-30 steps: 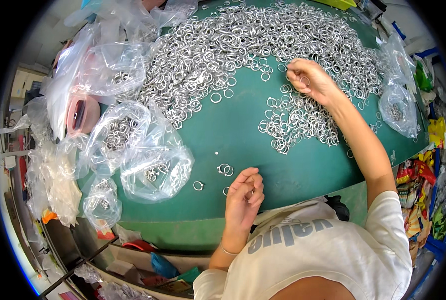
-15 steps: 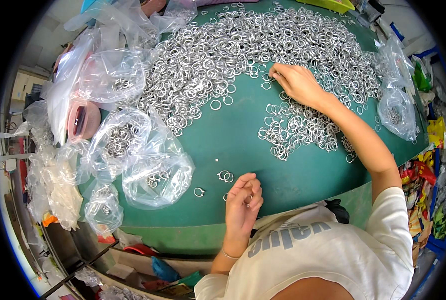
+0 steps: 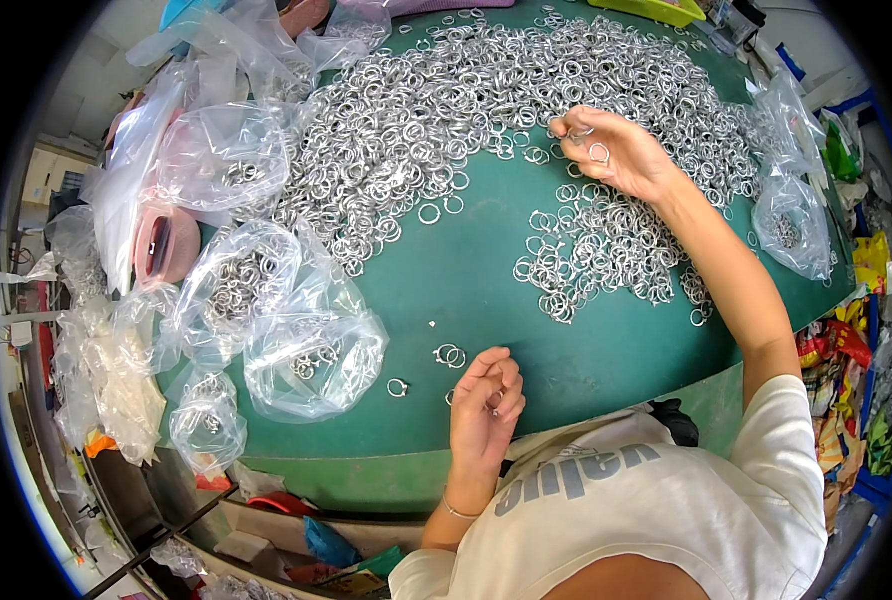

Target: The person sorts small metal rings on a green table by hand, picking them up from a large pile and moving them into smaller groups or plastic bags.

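Observation:
My right hand point(image 3: 626, 160) is over the near edge of a large pile of silver metal rings point(image 3: 416, 120), palm partly turned up. Its fingers are curled around a few silver rings point(image 3: 599, 152); one lies against the palm. A smaller heap of rings point(image 3: 606, 255) sits just below that wrist. Close to the table's near edge, my left hand point(image 3: 484, 405) is half closed, fingers bent toward the thumb. A small silvery bit shows between them, too small to make out. Beside it lie a few loose rings point(image 3: 450, 356) and a single ring point(image 3: 397, 387).
Clear plastic bags holding rings point(image 3: 316, 350) crowd the left side of the green table point(image 3: 406, 300). Among them stands a pink container point(image 3: 166, 245). Another bag point(image 3: 794, 225) lies at the right edge. A yellow-green tray point(image 3: 666, 10) and a purple one point(image 3: 436, 5) are at the back.
My right hand has lifted a little from the pile's edge, moved slightly right and rolled palm up, with rings now showing in it. The left hand has stayed in place.

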A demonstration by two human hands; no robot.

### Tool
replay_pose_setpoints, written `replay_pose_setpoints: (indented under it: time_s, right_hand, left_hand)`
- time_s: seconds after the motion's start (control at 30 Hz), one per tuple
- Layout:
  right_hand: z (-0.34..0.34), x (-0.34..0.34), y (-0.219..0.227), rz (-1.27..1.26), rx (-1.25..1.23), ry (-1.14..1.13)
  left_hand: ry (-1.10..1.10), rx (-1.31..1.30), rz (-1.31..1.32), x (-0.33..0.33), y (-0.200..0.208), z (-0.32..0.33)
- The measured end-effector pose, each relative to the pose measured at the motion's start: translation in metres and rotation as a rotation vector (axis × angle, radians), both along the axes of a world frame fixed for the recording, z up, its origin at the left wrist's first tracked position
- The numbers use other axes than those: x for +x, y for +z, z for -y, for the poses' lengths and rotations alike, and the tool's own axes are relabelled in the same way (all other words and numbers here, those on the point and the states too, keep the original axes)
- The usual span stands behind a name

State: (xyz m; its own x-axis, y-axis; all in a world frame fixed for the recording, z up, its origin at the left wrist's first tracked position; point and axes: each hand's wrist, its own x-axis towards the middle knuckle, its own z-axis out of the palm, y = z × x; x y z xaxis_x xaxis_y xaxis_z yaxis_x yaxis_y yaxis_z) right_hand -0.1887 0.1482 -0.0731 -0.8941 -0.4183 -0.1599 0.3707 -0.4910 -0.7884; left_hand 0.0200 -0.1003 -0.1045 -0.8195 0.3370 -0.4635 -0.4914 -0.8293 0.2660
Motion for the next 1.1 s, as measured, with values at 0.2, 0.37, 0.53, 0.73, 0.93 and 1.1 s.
replay_pose_setpoints:
  time_s: [0.2, 0.37, 0.53, 0.73, 0.93, 1.1]
  right_hand:
    - [-0.005, -0.014, -0.007, 0.016, 0.271, 0.032]
    - [0.021, -0.012, -0.031, -0.897, 1.554, -0.171]
    - [0.043, 0.011, 0.0, -0.725, 1.359, 0.191]
    - [0.024, 0.001, 0.005, -0.686, 1.643, -0.035]
    - [0.022, 0.0, -0.018, -0.811, 1.642, -0.047]
    - [-0.004, -0.001, 0.003, -0.037, 0.675, 0.046]
  left_hand:
    - [0.001, 0.013, 0.004, -0.002, 0.0, -0.002]
    - [-0.003, 0.004, 0.0, -0.003, 0.001, -0.002]
    - [0.005, 0.013, 0.005, -0.002, -0.001, -0.001]
    - [0.008, 0.003, 0.007, -0.002, 0.0, -0.002]
    - [0.007, -0.008, 0.001, -0.003, 0.001, -0.003]
    - [0.009, 0.001, -0.003, -0.001, -0.001, -0.002]
